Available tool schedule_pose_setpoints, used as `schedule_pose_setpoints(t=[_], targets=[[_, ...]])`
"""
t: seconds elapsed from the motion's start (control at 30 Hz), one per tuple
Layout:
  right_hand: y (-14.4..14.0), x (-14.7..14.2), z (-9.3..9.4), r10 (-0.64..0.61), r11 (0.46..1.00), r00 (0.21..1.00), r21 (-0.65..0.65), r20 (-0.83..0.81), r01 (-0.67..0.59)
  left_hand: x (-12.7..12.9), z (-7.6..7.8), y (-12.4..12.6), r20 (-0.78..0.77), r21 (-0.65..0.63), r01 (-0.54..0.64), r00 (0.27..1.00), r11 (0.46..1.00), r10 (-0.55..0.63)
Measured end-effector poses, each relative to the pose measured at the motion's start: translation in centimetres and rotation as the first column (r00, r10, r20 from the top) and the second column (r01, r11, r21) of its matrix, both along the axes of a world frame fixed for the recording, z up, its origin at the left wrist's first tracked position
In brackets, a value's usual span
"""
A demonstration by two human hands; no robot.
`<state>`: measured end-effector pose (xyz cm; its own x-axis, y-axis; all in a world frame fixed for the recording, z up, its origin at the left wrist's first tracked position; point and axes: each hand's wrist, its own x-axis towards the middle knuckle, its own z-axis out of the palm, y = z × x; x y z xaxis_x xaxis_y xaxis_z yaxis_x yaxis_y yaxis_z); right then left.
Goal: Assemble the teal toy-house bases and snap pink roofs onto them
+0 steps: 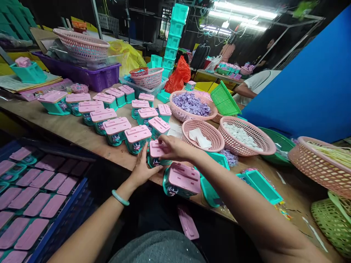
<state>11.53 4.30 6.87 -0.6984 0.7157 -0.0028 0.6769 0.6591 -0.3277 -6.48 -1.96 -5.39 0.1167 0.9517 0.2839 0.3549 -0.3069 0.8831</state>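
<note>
Head view: small teal plastic box w/ pink slotted lid (157, 153) sits upright at near edge of the plywood worktable (82, 133), lid up, long axis running roughly near-left to far-right. Left hand (142, 168) w/ pale green bangle presses its near-left side, fingers spread and flat against it; right hand (175, 147) lies over the lid from the right, fingers curled onto the top, gripping the box. Just right, a second teal box w/ pink lid (183, 179) lies tipped toward the edge. Far-left of the hands, a row of finished teal/pink boxes (109, 122) crowds the table, nearest one touching-close to the held box. Containers: pink woven basket w/ white paper slips (203, 136); pink basket of white bits (246, 136); pink basket of purple pieces (192, 106); blue crate of pink-lidded boxes (38, 197) near-left, below table. Open teal tray (260, 186) right.
</note>
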Motion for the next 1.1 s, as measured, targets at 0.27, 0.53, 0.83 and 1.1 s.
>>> schedule_pose_setpoints(t=[0.27,0.53,0.83,1.1], targets=[[0.5,2.0,-0.9,0.183,0.983,0.981,0.005,-0.063,-0.183,-0.5,0.5,1.1,-0.138,-0.073,0.068,0.987,0.995,-0.077],[3.1,3.4,0.2,-0.052,0.913,0.955,-0.401,-0.292,-0.073,0.4,2.0,2.1,0.318,-0.231,0.144,0.946,0.962,-0.065],[2.0,5.8,-0.8,-0.149,0.861,0.97,-0.508,-0.191,0.033,2.0,1.6,1.5,0.242,-0.258,0.093,0.97,0.962,-0.029],[2.4,5.4,-2.0,-0.169,0.848,0.947,-0.529,-0.272,-0.001,3.5,1.7,1.3,0.186,-0.32,-0.037,0.977,0.947,0.101]])
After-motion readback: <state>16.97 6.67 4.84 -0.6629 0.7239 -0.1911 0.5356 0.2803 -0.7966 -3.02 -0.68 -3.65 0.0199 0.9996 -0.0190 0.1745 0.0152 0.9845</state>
